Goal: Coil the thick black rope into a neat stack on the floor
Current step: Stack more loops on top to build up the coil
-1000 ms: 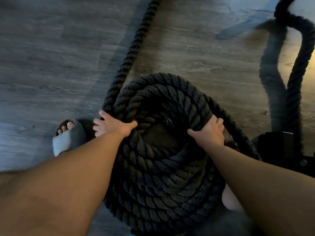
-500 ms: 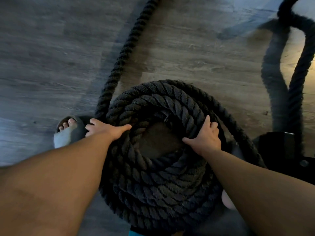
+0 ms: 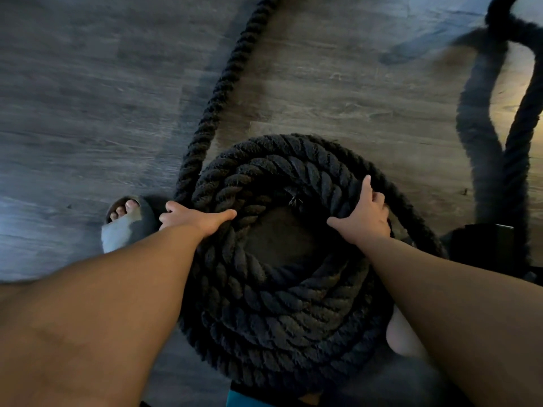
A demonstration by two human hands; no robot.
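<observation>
The thick black rope [image 3: 279, 312] lies on the wood floor as a round stack of several turns with a hollow centre. My left hand [image 3: 194, 220] grips the stack's left edge, thumb across the top turns and fingers curled down the outside. My right hand [image 3: 364, 218] holds the right edge, thumb inside, index finger lying along the top turn, other fingers curled over the outside. A loose length of the rope [image 3: 232, 63] runs from the stack's left side away to the top of the view.
Another stretch of rope [image 3: 523, 127] hangs or lies at the far right, casting a wide shadow. A foot in a grey slipper [image 3: 126, 224] stands just left of the stack. A black block [image 3: 484, 248] sits right of it. My knee [image 3: 402, 339] shows beside the stack.
Both hands stay on the stack. My right hand has crept a little farther along the top turn, its index finger now stretched out. The view has shifted slightly.
</observation>
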